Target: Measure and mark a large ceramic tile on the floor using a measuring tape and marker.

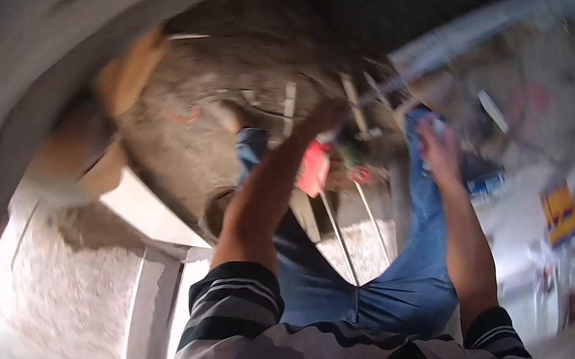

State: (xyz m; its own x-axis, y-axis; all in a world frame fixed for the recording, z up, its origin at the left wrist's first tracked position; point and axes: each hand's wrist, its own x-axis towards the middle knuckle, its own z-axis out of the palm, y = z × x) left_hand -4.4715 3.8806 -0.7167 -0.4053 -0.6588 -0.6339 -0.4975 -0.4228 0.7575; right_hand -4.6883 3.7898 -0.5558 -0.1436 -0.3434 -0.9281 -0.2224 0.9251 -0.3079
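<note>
From where I stand, the person has both arms stretched out over blue jeans (409, 235), knees apart. The left hand (328, 115) is a blur, so I can't tell how far its fingers are open or whether they have hold of anything. The red cloth (314, 168) shows just below those fingers, toward the person's body; whether they touch it I can't say. Just beyond them to the right lies a tool (355, 102) with a pale handle, and a pale strip (289, 106) sits to their left. Below and a little right of them is a red ring (360, 175), and two thin rods (338, 236) run on down between the legs.

The right hand (440, 146) is at the right knee, its fingers smeared too; they look partly bent, but I can't make out how far or what they hold. Off to the right of these fingers is a white bar (492, 111), and farther down on that side a yellow-orange box (561, 214).
</note>
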